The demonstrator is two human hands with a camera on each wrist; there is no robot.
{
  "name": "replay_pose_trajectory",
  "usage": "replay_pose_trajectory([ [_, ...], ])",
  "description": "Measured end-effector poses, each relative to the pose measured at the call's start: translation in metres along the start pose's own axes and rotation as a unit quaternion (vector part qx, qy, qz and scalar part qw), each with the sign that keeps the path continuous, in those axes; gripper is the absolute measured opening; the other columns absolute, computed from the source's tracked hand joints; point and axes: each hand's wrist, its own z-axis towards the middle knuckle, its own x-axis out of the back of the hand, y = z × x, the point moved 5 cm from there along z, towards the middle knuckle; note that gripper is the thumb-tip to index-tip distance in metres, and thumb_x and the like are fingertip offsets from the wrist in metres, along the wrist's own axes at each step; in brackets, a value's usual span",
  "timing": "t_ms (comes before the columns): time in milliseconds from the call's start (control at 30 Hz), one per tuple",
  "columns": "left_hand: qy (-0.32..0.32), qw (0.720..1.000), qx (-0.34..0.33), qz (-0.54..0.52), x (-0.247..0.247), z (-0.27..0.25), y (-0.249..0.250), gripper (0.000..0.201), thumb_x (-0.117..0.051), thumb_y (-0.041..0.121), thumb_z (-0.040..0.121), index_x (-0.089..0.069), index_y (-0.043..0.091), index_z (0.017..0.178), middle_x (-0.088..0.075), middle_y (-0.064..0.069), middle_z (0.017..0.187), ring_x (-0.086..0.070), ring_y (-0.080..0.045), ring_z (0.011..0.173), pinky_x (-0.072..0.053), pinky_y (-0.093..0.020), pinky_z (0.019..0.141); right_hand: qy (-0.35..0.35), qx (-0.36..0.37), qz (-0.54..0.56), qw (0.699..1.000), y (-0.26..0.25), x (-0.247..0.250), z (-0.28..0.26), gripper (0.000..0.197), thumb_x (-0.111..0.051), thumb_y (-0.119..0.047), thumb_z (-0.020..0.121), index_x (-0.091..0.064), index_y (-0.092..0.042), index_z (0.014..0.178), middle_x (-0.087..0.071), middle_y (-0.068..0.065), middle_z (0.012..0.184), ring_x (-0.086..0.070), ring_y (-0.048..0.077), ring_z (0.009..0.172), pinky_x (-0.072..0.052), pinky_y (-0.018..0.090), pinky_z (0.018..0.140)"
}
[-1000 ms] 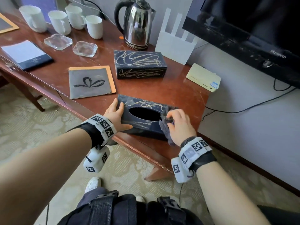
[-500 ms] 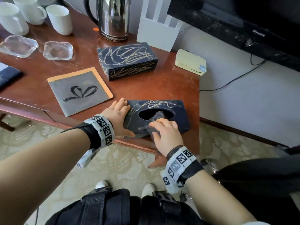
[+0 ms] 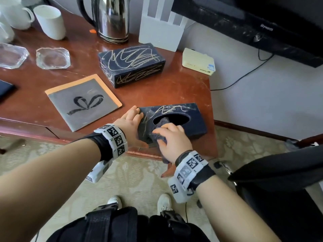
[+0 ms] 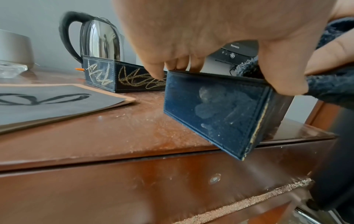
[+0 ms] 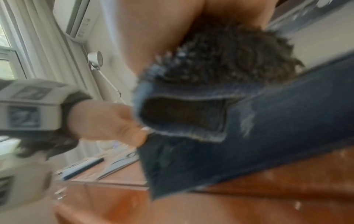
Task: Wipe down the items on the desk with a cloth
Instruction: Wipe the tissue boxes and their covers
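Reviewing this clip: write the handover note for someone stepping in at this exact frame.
Left hand grips the near tissue box by its left end, one corner jutting past the desk edge.
Right hand holds the dark cloth on the box top at the oval opening.
Done: this box is mid-wipe; gold scribbles remain on its lid.
Left: the second scribbled box, folder, kettle, cups, glass dishes.
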Motion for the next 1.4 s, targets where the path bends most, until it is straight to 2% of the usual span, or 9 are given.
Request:
replay_pose_trajectory([
  [200,0.003,1.0,-0.003,0.017,-0.001,0.0,-0.004,0.119,-0.068,0.066,0.064,0.0,0.017,0.149,0.01,0.004,0.155,0.012,-0.013,0.144,-0.013,-0.033,0.118,0.046,-0.191,-0.014,0.98,0.05,0.021,0.011,0.035,-0.04,-0.018,0.095,-0.053,-0.032,0.125,-0.045,-0.001,0.131,-0.035,0.029,0.116,-0.041,0.034,0.084],
  [400,0.023,1.0,-0.015,0.006,-0.009,0.007,-0.009,0.127,-0.066,0.076,0.057,0.0,0.019,0.149,0.008,0.005,0.155,0.013,-0.012,0.143,-0.011,-0.035,0.118,-0.008,0.05,0.02,0.998,-0.026,-0.013,-0.008,0.035,-0.047,-0.015,0.09,-0.061,-0.032,0.116,-0.05,-0.008,0.123,-0.035,0.021,0.112,-0.039,0.031,0.09],
  [467,0.03,0.999,-0.018,-0.027,-0.013,0.007,-0.013,0.13,-0.069,0.074,0.055,0.003,0.019,0.149,0.01,0.006,0.155,0.01,-0.012,0.144,-0.01,-0.032,0.117,-0.04,0.043,0.037,0.998,-0.017,-0.002,0.0,0.035,-0.049,-0.015,0.089,-0.061,-0.034,0.115,-0.051,-0.008,0.123,-0.04,0.02,0.113,-0.04,0.032,0.094],
  [633,-0.017,0.975,0.011,-0.22,-0.025,0.0,-0.023,0.139,-0.08,0.048,0.062,0.03,0.017,0.141,0.03,0.004,0.152,0.006,-0.013,0.144,-0.01,-0.028,0.115,0.054,-0.068,0.081,0.993,0.01,0.041,0.038,0.049,-0.055,-0.022,0.091,-0.038,-0.026,0.138,-0.046,0.0,0.138,-0.038,0.024,0.128,-0.037,0.038,0.101],
  [833,-0.054,0.954,0.003,-0.295,-0.049,0.0,-0.023,0.134,-0.078,0.044,0.067,0.03,0.017,0.141,0.023,0.0,0.154,0.008,-0.018,0.144,-0.008,-0.032,0.117,-0.052,0.071,-0.074,0.993,-0.028,-0.003,0.04,0.043,-0.049,-0.019,0.095,-0.042,-0.024,0.137,-0.042,-0.005,0.141,-0.03,0.023,0.128,-0.02,0.027,0.106],
  [1000,-0.06,0.946,-0.002,-0.319,-0.052,0.003,-0.022,0.124,-0.074,0.037,0.075,0.03,0.019,0.141,0.021,0.001,0.154,0.012,-0.03,0.143,-0.004,-0.039,0.115,-0.217,0.19,-0.084,0.954,-0.033,0.006,0.027,0.044,-0.057,-0.013,0.089,-0.053,-0.026,0.13,-0.05,-0.007,0.136,-0.035,0.019,0.125,-0.024,0.026,0.104],
  [1167,-0.079,0.941,0.002,-0.328,-0.053,0.004,-0.025,0.127,-0.075,0.042,0.072,0.028,0.02,0.142,0.023,0.002,0.154,0.014,-0.031,0.142,-0.003,-0.041,0.115,-0.054,0.08,-0.085,0.992,-0.038,0.019,0.089,0.047,-0.052,-0.019,0.092,-0.042,-0.022,0.137,-0.046,0.002,0.139,-0.037,0.028,0.126,-0.027,0.033,0.105],
  [1267,-0.064,0.948,-0.01,-0.311,-0.051,0.002,-0.022,0.122,-0.07,0.045,0.073,0.025,0.015,0.143,0.022,0.0,0.154,0.016,-0.022,0.141,0.003,-0.032,0.113,-0.071,0.074,-0.122,0.987,-0.04,-0.004,0.087,0.045,-0.047,-0.016,0.095,-0.039,-0.023,0.139,-0.04,-0.001,0.143,-0.031,0.028,0.127,-0.022,0.032,0.106],
  [1400,-0.064,0.97,-0.035,-0.232,-0.055,0.011,-0.021,0.111,-0.044,0.077,0.071,0.01,0.017,0.147,0.024,-0.006,0.152,0.02,-0.021,0.141,0.011,-0.033,0.113,-0.172,0.204,-0.083,0.96,-0.038,-0.006,0.047,0.049,-0.051,-0.005,0.09,-0.049,-0.026,0.134,-0.043,-0.005,0.143,-0.028,0.023,0.126,-0.016,0.025,0.105],
])
